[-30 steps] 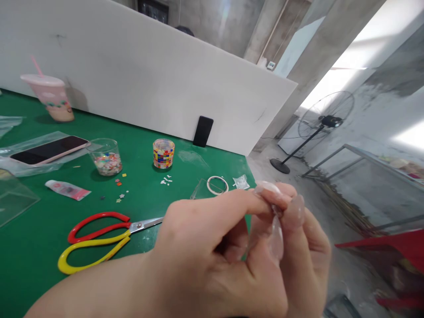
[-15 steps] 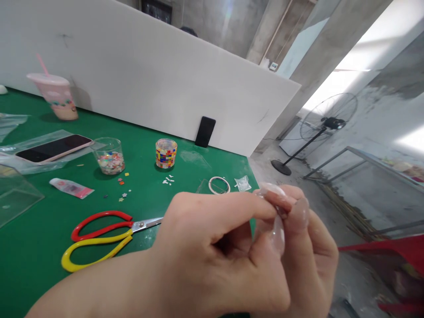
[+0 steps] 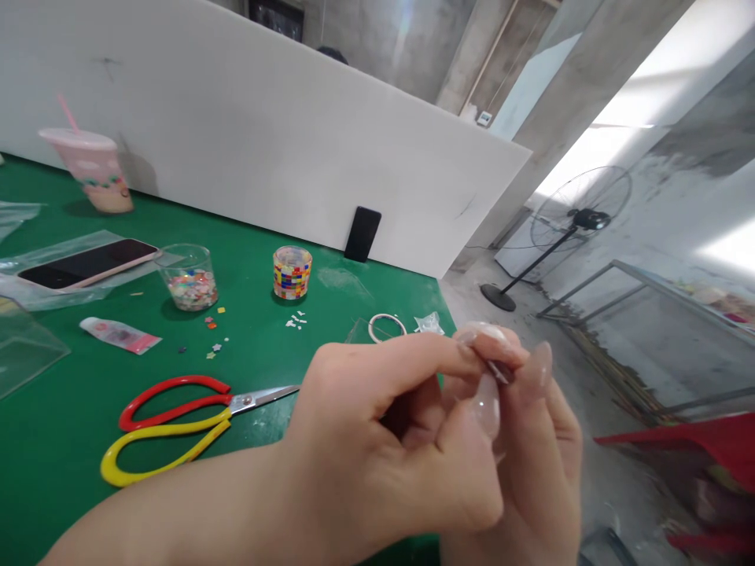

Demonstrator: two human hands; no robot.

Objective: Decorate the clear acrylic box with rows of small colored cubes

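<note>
My left hand (image 3: pixel 389 440) is closed in a pinch, thumb against curled fingers, in front of the table's right part. Behind it and to its right, my right hand (image 3: pixel 531 440) is also closed, its fingertips meeting those of my left hand. What they hold between them is too small and hidden to name. Scissors (image 3: pixel 236 405) with one red and one yellow handle lie just left of my left hand, their tip close to it. A white ring (image 3: pixel 387 317) and a small clear packet (image 3: pixel 429 323) lie just beyond my hands.
On the green table (image 3: pixel 236 236) stand a mosaic jar (image 3: pixel 292 275), a clear cup of sequins (image 3: pixel 193 288) and a pink drink cup (image 3: pixel 103 177). A tube (image 3: pixel 121 335) and a phone (image 3: pixel 88 264) lie left; a dark phone (image 3: pixel 362 234) leans on the white board (image 3: pixel 248 134).
The view has shifted slightly. My left thumb has drawn back a little from my right thumb, and a small dark edge shows between the fingertips.
</note>
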